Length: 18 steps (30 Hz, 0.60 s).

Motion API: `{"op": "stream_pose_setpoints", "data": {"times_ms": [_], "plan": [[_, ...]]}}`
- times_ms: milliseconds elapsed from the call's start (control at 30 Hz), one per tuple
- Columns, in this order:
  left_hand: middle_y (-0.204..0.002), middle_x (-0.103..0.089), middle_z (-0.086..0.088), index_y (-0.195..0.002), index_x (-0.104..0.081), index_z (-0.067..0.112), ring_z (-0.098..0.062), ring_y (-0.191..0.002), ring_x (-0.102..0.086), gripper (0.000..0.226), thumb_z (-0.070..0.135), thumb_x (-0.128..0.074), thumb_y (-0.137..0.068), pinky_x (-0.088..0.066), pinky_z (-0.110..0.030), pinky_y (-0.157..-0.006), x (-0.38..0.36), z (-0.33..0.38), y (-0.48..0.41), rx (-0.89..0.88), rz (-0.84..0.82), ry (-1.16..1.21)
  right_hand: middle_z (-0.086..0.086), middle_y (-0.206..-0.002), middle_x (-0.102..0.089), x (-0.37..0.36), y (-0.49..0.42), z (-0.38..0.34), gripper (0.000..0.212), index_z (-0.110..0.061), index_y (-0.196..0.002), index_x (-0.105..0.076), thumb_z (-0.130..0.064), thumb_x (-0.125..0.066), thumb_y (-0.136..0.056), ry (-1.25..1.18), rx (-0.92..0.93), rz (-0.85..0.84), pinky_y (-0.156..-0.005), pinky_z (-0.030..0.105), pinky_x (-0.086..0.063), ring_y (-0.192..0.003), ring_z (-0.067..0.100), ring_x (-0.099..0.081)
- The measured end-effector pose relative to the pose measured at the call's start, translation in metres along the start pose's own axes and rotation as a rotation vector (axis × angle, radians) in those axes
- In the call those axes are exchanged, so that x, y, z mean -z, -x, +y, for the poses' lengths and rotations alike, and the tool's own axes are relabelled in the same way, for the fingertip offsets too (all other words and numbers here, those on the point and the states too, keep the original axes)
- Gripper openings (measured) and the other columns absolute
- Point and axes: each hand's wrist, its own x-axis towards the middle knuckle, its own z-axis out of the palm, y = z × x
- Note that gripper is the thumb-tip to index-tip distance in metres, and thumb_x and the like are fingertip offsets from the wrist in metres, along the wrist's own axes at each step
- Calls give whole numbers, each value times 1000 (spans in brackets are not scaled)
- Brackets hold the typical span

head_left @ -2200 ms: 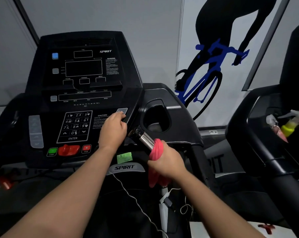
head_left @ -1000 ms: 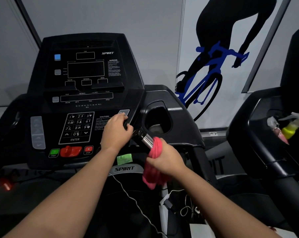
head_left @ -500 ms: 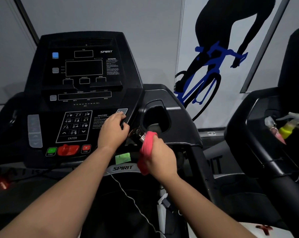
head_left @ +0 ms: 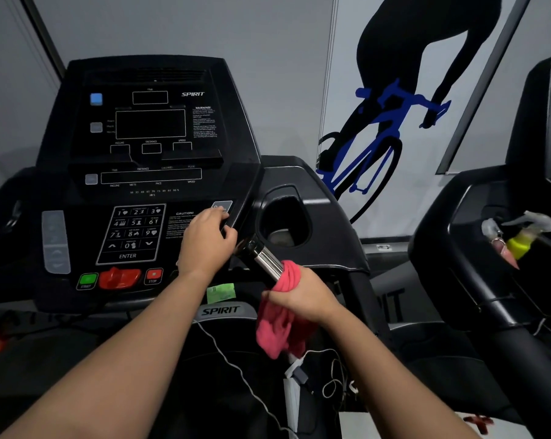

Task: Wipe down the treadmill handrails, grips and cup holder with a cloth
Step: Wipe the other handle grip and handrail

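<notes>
- Two hands busy: right hand point(head_left: 302, 299) grips pink cloth point(head_left: 280, 331) round chrome grip point(head_left: 266, 259), now lower, toward 6 o'clock.
- Left hand point(head_left: 207, 245): fingers stay curled over console point(head_left: 160, 185) edge.
- Bare chrome at cloth's 11 o'clock; cup holder point(head_left: 312, 205) beyond.

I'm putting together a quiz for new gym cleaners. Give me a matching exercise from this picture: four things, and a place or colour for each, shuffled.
1 cloth
2 left hand
3 spray bottle
4 start button

A green
B on the console
C round the grip
D in the next machine's holder

Pairs: 1-C, 2-B, 3-D, 4-A
</notes>
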Motion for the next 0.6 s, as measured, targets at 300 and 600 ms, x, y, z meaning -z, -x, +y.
{"op": "stream_pose_setpoints", "data": {"times_ms": [300, 600], "plan": [[-123, -62, -2, -113, -67, 9, -19, -117, -54, 31, 7, -55, -85, -40, -31, -100, -1, -6, -3, 57, 4, 126, 8, -104, -60, -20, -20, -77, 46, -20, -121, -43, -24, -59, -79, 255, 212, 302, -70, 36, -44, -91, 34, -61], [-124, -62, -1, -109, -69, 8, -15, -119, -53, 29, 5, -52, -86, -36, -20, -98, 1, -9, -3, 84, 5, 194, 11, -113, -54, -34, -14, -48, 61, -28, -125, -38, -34, -69, -72, 456, 390, 427, -60, 38, -44, -79, 34, -58]]}}
